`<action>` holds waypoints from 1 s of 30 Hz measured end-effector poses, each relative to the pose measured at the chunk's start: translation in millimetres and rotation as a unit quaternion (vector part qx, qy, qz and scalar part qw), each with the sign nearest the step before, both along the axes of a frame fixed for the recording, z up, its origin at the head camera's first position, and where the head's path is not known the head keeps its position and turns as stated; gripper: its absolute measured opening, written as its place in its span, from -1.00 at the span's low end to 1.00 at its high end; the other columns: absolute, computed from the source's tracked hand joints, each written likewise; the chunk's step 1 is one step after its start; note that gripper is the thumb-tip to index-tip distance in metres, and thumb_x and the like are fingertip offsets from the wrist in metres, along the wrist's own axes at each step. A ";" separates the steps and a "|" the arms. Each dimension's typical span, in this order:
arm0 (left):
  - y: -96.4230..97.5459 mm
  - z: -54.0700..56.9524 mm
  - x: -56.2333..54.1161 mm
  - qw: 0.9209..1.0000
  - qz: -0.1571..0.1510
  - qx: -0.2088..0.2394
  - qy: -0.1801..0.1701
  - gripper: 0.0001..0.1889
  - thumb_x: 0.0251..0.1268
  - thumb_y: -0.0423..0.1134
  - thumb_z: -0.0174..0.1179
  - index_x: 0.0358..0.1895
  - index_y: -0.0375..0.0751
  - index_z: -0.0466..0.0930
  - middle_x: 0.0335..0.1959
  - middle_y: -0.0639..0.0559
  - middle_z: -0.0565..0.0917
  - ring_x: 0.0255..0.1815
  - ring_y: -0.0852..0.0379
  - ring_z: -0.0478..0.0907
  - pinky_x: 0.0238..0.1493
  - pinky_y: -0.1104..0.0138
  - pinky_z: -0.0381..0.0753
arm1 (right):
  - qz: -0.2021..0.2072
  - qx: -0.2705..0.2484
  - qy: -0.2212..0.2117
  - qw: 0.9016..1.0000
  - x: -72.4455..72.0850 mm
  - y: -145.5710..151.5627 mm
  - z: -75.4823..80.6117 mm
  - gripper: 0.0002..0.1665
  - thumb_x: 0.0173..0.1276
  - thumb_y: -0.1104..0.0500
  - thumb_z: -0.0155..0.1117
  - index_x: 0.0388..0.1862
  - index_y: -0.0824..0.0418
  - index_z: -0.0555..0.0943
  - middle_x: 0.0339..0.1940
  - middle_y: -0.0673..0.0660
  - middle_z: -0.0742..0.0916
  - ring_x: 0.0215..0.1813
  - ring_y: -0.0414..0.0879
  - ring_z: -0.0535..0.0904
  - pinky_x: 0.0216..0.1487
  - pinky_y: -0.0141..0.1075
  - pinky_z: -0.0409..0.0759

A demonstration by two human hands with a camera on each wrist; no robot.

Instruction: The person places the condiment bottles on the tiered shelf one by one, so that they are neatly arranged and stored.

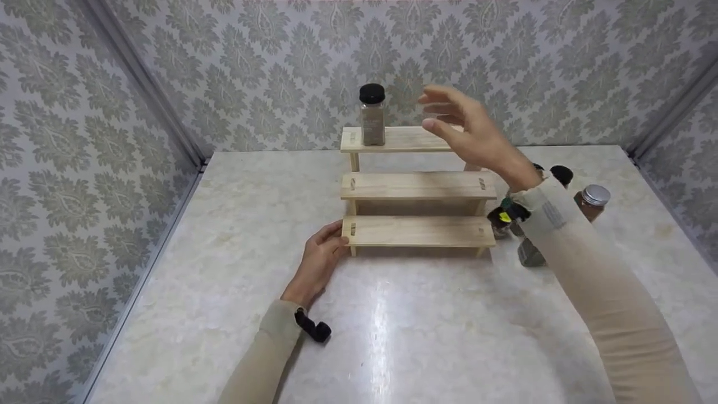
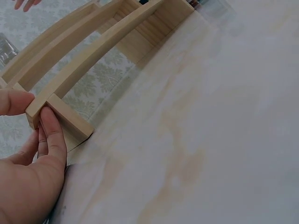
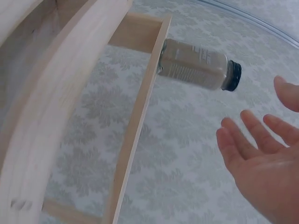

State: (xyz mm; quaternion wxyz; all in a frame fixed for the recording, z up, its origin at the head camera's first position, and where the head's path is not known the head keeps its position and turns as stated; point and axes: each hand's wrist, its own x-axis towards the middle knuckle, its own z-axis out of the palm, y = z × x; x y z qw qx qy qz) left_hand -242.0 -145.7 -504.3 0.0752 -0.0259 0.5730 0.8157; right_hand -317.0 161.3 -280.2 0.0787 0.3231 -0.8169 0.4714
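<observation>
A three-tier wooden rack stands on the table. On the left end of its top tier sits a spice jar with a black lid and brownish contents, upright. My left hand pinches the left end of the lowest tier; in the left wrist view its thumb lies on the board and its fingers underneath. My right hand hovers over the right part of the top tier, apart from the jar. In the right wrist view this hand holds nothing, its fingers spread and slightly bent beside the jar.
Right of the rack, partly behind my right forearm, several more jars stand: one with a silver lid, one with a black lid and a greenish one. Patterned wall panels close off the table's back and sides.
</observation>
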 end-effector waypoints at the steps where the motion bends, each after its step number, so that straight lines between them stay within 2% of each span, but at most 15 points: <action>1: -0.6 0.8 0.3 1.000 0.002 0.000 -0.001 -0.39 0.45 -0.44 0.12 0.55 -0.40 0.33 0.50 -0.28 0.44 0.46 -0.07 0.49 0.36 0.30 0.59 | 0.001 0.001 0.006 1.000 3.5 5.7 -1.0 -0.37 0.66 0.24 0.21 0.63 0.28 0.36 0.51 0.28 0.57 0.55 0.17 0.48 0.60 -0.01 0.41; 6: -3.3 4.5 -0.2 1.000 0.010 0.000 -0.002 -0.38 0.44 -0.44 0.12 0.55 -0.41 0.32 0.48 -0.29 0.45 0.45 -0.08 0.49 0.37 0.29 0.58 | -0.006 0.013 0.025 1.000 20.3 32.6 -5.6 -0.39 0.66 0.24 0.20 0.61 0.25 0.39 0.49 0.23 0.60 0.52 0.12 0.50 0.58 -0.01 0.42; 11: -2.1 3.6 0.0 1.000 0.011 -0.002 0.000 -0.38 0.46 -0.45 0.10 0.57 -0.40 0.31 0.49 -0.27 0.44 0.44 -0.06 0.50 0.34 0.32 0.58 | -0.029 0.009 0.053 0.998 37.2 61.0 -17.4 -0.41 0.63 0.29 0.24 0.58 0.19 0.46 0.45 0.16 0.65 0.48 -0.04 0.55 0.52 -0.20 0.48; 15: 3.1 -0.1 1.3 1.000 0.008 0.003 -0.003 -0.38 0.46 -0.46 0.10 0.57 -0.42 0.30 0.45 -0.29 0.45 0.34 -0.01 0.54 0.26 0.35 0.61 | -0.057 0.006 0.069 0.996 53.8 88.1 -33.6 -0.41 0.59 0.35 0.26 0.55 0.17 0.51 0.42 0.14 0.68 0.43 -0.14 0.59 0.44 -0.38 0.52; 18: 4.5 -0.8 0.3 1.000 0.009 0.006 -0.003 -0.39 0.45 -0.47 0.11 0.56 -0.43 0.32 0.44 -0.29 0.46 0.29 0.03 0.56 0.23 0.36 0.62 | -0.066 -0.005 0.069 0.995 63.3 104.3 -44.3 -0.40 0.56 0.42 0.25 0.53 0.21 0.53 0.40 0.18 0.69 0.41 -0.17 0.61 0.41 -0.41 0.53; 25: 2.8 0.4 -0.1 1.000 0.013 0.004 -0.010 -0.39 0.44 -0.49 0.09 0.55 -0.42 0.33 0.48 -0.30 0.45 0.38 -0.04 0.53 0.33 0.30 0.60 | -0.082 -0.007 0.059 0.995 79.4 135.6 -74.5 -0.40 0.54 0.48 0.24 0.50 0.22 0.56 0.36 0.16 0.70 0.31 -0.29 0.63 0.20 -0.53 0.58; 30: 2.5 0.4 0.7 1.000 0.014 0.003 -0.012 -0.40 0.44 -0.49 0.08 0.55 -0.41 0.34 0.49 -0.29 0.45 0.39 -0.05 0.53 0.34 0.28 0.59 | -0.085 -0.011 0.072 0.994 85.1 158.6 -101.4 -0.44 0.52 0.50 0.25 0.46 0.33 0.56 0.36 0.19 0.69 0.33 -0.31 0.61 0.29 -0.51 0.56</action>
